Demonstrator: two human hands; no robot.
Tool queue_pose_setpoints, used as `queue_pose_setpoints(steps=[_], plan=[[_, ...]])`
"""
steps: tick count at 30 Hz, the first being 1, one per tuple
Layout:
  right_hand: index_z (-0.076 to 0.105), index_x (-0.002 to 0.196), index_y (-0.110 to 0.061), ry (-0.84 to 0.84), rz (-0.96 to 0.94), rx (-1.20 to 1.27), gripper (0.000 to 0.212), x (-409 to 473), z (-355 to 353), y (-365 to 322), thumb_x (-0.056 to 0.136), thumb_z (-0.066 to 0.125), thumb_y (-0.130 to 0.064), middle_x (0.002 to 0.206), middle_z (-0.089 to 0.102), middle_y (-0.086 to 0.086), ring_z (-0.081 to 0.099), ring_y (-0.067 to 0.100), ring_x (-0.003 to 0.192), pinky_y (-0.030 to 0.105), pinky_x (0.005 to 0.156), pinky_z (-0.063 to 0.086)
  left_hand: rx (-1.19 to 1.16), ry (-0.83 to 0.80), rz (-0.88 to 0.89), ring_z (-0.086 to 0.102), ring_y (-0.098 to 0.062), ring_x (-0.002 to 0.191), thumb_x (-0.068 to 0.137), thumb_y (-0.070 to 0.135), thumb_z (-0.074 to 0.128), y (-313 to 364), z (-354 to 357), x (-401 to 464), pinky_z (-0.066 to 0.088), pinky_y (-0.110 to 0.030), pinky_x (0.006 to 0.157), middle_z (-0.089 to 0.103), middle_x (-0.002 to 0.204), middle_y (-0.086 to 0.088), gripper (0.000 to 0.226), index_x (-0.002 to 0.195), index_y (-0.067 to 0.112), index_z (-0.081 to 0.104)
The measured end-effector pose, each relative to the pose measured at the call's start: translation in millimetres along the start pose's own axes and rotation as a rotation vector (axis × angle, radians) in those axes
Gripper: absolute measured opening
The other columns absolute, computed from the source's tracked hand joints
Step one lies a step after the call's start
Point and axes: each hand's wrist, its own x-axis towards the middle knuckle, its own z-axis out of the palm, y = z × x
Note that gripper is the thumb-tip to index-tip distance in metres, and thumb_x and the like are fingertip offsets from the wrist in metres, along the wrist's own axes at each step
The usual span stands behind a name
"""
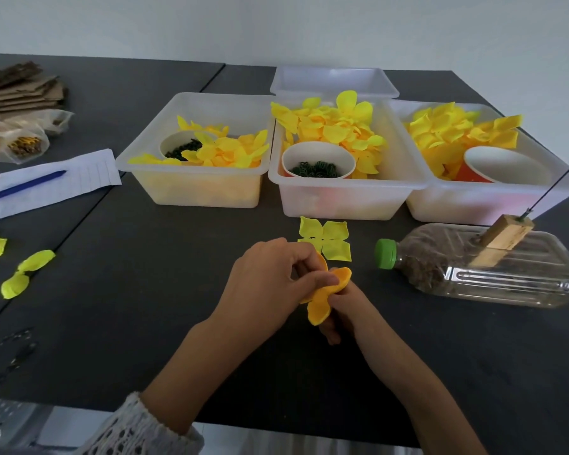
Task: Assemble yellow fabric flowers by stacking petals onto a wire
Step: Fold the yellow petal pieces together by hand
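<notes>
Both hands meet near centre: left hand (pixel 270 277) and right hand (pixel 342 307) pinch an orange-yellow petal piece (pixel 322 300) between curled fingers. The wire (pixel 552 188) stands far right, slanting upward from its wooden block (pixel 503 238); right hand's closer.

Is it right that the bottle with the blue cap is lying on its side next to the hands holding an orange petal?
Not quite. The cap is green, not blue, as the head view shows. The rest holds: the bottle lies on its side next to the left hand and right hand, which hold an orange petal.
</notes>
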Motion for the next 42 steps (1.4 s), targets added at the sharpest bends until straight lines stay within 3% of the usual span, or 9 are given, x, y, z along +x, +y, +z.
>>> queue_pose_setpoints(steps=[2, 4, 6, 9, 13, 17, 23, 32, 42], plan=[[0.045, 0.085, -0.007, -0.025, 0.057, -0.067, 0.021, -4, 4, 2, 0.103, 0.037, -0.015, 0.071, 0.053, 0.011, 0.056, 0.02, 0.057, 0.025, 0.054, 0.042, -0.004, -0.001, 0.026, 0.054, -0.001, 0.077, 0.073, 0.061, 0.057, -1, 0, 0, 0.042, -0.019, 0.065, 0.058, 0.077, 0.016, 0.02, 0.078, 0.043, 0.062], [0.049, 0.084, -0.002, -0.008, -0.01, -0.11, 0.023, -7, 5, 5, 0.102, 0.038, -0.009, 0.066, 0.052, 0.016, 0.058, 0.02, 0.047, 0.024, 0.049, 0.047, -0.02, 0.0, 0.075, 0.053, -0.001, 0.08, 0.071, 0.063, 0.056, -2, 0, 0, 0.045, -0.021, 0.066, 0.059, 0.079, 0.016, 0.029, 0.082, 0.038, 0.066], [0.052, 0.119, 0.008, -0.017, -0.107, -0.014, 0.026, -9, 1, 14, 0.102, 0.035, -0.002, 0.101, 0.06, 0.038, 0.068, 0.039, 0.091, 0.037, 0.079, 0.054, -0.03, -0.021, 0.125, 0.054, -0.001, 0.082, 0.072, 0.06, 0.06, -2, -2, 0, 0.044, -0.016, 0.065, 0.06, 0.08, 0.016, 0.029, 0.084, 0.034, 0.066], [0.039, 0.14, 0.001, -0.1, -0.056, 0.187, 0.039, -27, -11, 18, 0.102, 0.034, -0.007, 0.136, 0.051, 0.023, 0.047, 0.034, 0.128, 0.031, 0.101, 0.04, -0.047, -0.058, 0.196, 0.056, -0.004, 0.079, 0.076, 0.049, 0.067, -2, -6, 3, 0.046, -0.014, 0.065, 0.058, 0.079, 0.015, 0.018, 0.082, 0.033, 0.06], [0.049, 0.127, -0.026, -0.168, -0.404, 0.056, 0.037, -34, -2, 16, 0.091, 0.053, -0.02, 0.081, 0.061, -0.001, 0.058, 0.007, 0.075, 0.018, 0.059, 0.047, 0.009, -0.119, 0.228, 0.057, -0.002, 0.087, 0.085, 0.034, 0.068, 1, -7, 9, 0.045, -0.012, 0.075, 0.06, 0.087, 0.017, 0.006, 0.088, 0.033, 0.063], [0.053, 0.107, -0.047, -0.265, -0.557, 0.092, 0.033, -35, -8, 32, 0.077, 0.06, -0.035, 0.082, 0.063, -0.019, 0.059, -0.001, 0.072, 0.013, 0.063, 0.047, -0.023, -0.161, 0.162, 0.058, 0.002, 0.092, 0.086, 0.03, 0.07, 0, -5, 13, 0.044, -0.008, 0.08, 0.064, 0.088, 0.019, 0.008, 0.088, 0.037, 0.066], [0.052, 0.097, -0.026, -0.261, -0.468, 0.038, 0.018, -16, -11, 22, 0.088, 0.044, -0.011, 0.051, 0.06, -0.009, 0.053, 0.001, 0.043, 0.014, 0.045, 0.044, -0.122, -0.188, 0.113, 0.063, -0.001, 0.082, 0.082, 0.031, 0.073, -6, -7, 17, 0.051, -0.016, 0.071, 0.068, 0.083, 0.019, 0.009, 0.086, 0.04, 0.071], [0.069, 0.073, -0.048, -0.209, -0.586, 0.233, 0.039, -23, -4, 32, 0.075, 0.045, -0.016, 0.059, 0.06, -0.01, 0.052, 0.001, 0.048, 0.019, 0.047, 0.041, -0.194, -0.204, 0.08, 0.064, -0.005, 0.071, 0.08, 0.03, 0.078, -7, -7, 20, 0.052, -0.018, 0.061, 0.07, 0.076, 0.015, 0.007, 0.082, 0.035, 0.074], [0.051, 0.094, -0.028, -0.207, -0.387, -0.002, 0.026, -12, -9, 24, 0.098, 0.043, -0.003, 0.048, 0.058, -0.014, 0.049, -0.003, 0.038, 0.009, 0.039, 0.037, -0.239, -0.278, 0.049, 0.067, -0.023, 0.075, 0.082, 0.025, 0.077, -3, -13, 23, 0.058, -0.047, 0.07, 0.073, 0.079, 0.004, 0.006, 0.087, 0.028, 0.077]])
